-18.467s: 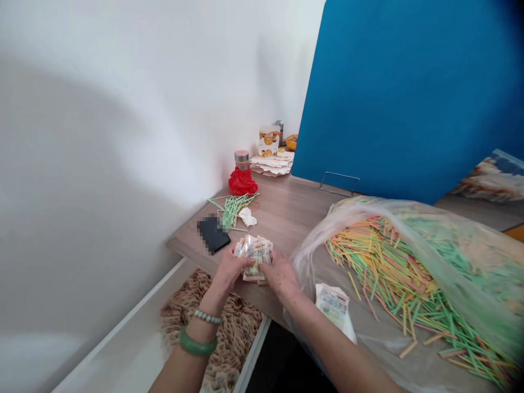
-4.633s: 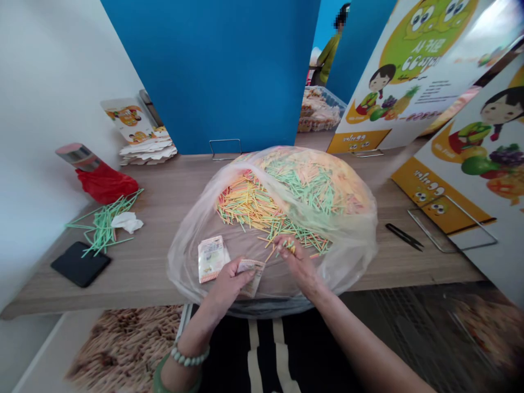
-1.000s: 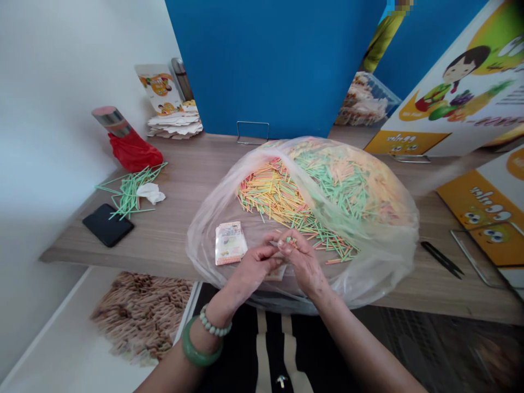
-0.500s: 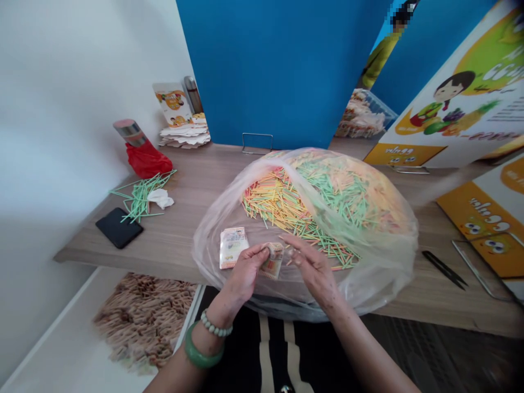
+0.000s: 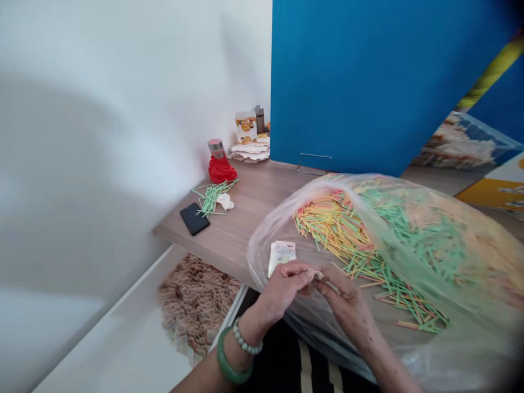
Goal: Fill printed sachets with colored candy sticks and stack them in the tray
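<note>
Hands: left hand (image 5: pixel 284 284) and right hand (image 5: pixel 346 297) both pinch one packet (image 5: pixel 316 274).
Risk: a loose pinch may drop it among the sticks (image 5: pixel 352 234).

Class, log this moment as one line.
left hand: pinches small packet | right hand: touches same packet | second packet: on plastic bag | coloured sticks: in bag

A black phone (image 5: pixel 194 218) lies on the desk (image 5: pixel 262 202) beside loose green sticks (image 5: pixel 210 196) and a white tissue (image 5: pixel 225 202). Farther back sit a red bag (image 5: pixel 221 170) and a paper stack (image 5: pixel 249 153).
</note>
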Action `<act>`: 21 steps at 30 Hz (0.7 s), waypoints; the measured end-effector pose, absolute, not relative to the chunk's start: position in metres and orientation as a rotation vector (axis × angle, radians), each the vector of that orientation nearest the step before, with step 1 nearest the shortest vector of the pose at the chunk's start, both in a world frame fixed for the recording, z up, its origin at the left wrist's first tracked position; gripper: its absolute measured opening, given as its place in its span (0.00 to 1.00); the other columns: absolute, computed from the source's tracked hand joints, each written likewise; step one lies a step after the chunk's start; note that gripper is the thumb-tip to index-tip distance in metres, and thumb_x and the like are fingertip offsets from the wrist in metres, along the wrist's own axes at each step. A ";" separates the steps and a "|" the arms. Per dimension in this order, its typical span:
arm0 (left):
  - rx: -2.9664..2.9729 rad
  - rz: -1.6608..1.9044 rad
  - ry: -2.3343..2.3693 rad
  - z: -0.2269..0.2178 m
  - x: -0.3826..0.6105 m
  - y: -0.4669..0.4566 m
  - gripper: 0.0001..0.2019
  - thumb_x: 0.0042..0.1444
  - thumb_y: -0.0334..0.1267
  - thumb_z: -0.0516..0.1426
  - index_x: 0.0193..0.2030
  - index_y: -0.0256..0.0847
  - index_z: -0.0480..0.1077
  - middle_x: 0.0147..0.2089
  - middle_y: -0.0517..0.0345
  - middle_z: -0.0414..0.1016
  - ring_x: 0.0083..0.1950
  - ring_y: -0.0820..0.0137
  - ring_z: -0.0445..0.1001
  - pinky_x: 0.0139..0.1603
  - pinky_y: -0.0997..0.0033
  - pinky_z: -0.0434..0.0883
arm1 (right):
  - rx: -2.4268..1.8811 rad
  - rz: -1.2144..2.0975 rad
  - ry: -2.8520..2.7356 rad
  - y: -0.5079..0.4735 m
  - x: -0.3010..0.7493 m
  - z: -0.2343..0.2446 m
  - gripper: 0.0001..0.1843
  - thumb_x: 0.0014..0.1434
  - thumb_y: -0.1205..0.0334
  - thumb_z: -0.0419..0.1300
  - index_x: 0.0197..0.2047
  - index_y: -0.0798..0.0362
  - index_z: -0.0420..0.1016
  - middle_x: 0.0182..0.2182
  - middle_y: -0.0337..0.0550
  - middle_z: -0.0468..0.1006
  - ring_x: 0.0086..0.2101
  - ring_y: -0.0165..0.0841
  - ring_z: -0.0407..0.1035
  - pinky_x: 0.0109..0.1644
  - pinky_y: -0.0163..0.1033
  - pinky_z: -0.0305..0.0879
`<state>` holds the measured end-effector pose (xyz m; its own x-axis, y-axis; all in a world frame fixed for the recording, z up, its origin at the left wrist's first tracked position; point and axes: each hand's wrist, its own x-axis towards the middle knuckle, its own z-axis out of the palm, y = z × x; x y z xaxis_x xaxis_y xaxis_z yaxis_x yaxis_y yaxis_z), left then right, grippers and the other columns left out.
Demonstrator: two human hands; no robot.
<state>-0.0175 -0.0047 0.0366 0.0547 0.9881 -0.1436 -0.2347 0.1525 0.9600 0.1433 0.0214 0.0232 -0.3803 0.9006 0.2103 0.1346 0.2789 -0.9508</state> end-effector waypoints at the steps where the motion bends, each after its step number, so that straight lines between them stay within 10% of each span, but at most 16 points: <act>1: 0.963 1.198 1.094 0.040 -0.023 -0.006 0.13 0.53 0.47 0.64 0.37 0.39 0.83 0.39 0.52 0.78 0.42 0.65 0.72 0.47 0.67 0.68 | -0.937 1.213 -1.729 0.020 0.137 0.025 0.12 0.60 0.57 0.59 0.26 0.47 0.75 0.26 0.40 0.74 0.31 0.37 0.68 0.37 0.41 0.63; 7: 0.754 1.352 1.326 0.043 -0.088 -0.002 0.11 0.35 0.41 0.72 0.24 0.37 0.80 0.42 0.53 0.77 0.39 0.68 0.73 0.39 0.71 0.72 | -1.022 1.312 -1.757 0.012 0.113 0.018 0.07 0.56 0.65 0.58 0.37 0.47 0.77 0.33 0.39 0.78 0.38 0.37 0.71 0.45 0.40 0.65; 14: 0.705 1.453 1.616 0.007 -0.187 0.032 0.37 0.40 0.49 0.70 0.59 0.39 0.73 0.34 0.58 0.78 0.29 0.70 0.74 0.28 0.73 0.72 | -1.473 1.110 -1.921 0.021 0.111 -0.007 0.08 0.60 0.65 0.53 0.39 0.48 0.73 0.32 0.40 0.76 0.33 0.37 0.70 0.39 0.41 0.61; 21: 0.812 1.509 1.865 -0.037 -0.217 0.062 0.31 0.54 0.44 0.60 0.64 0.39 0.67 0.46 0.51 0.78 0.31 0.71 0.72 0.31 0.73 0.71 | -1.881 0.669 -2.158 0.046 0.066 -0.003 0.16 0.61 0.52 0.59 0.45 0.55 0.73 0.44 0.59 0.79 0.46 0.50 0.72 0.47 0.47 0.62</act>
<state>-0.2168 0.0616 -0.0375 -0.6334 0.7704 -0.0735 0.0888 0.1667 0.9820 0.0665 0.0461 -0.0032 -0.1693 0.9754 -0.1414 0.8843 0.0870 -0.4587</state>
